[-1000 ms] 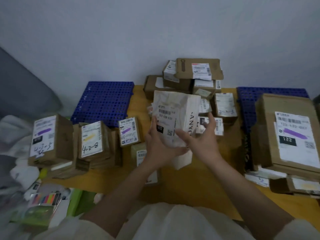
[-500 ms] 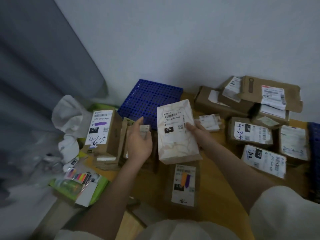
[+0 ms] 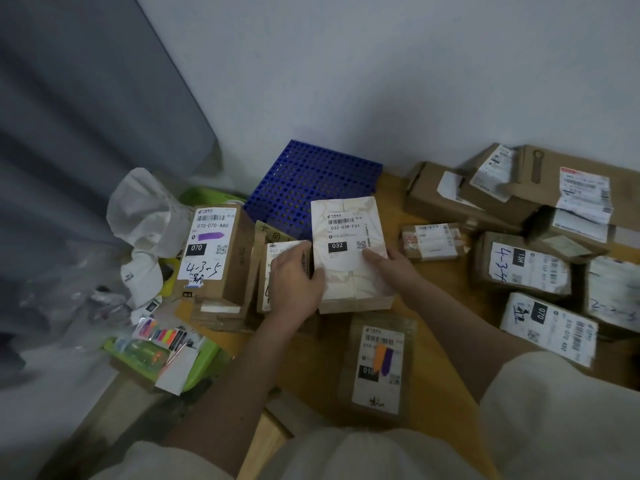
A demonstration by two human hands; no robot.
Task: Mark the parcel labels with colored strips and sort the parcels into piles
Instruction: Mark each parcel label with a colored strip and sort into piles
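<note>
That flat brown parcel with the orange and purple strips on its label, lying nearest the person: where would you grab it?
Probably by its long side edges, coming from above. The flat brown parcel lies flat on the wooden table, label up, with bare table on both long sides, so fingers can slip under an edge there. That also keeps them off the strips. Both hands are now busy on the white parcel.

Your left hand point(image 3: 294, 282) and right hand point(image 3: 391, 263) grip white parcel point(image 3: 348, 251), label 032, standing on wooden table point(image 3: 446, 327).
</note>
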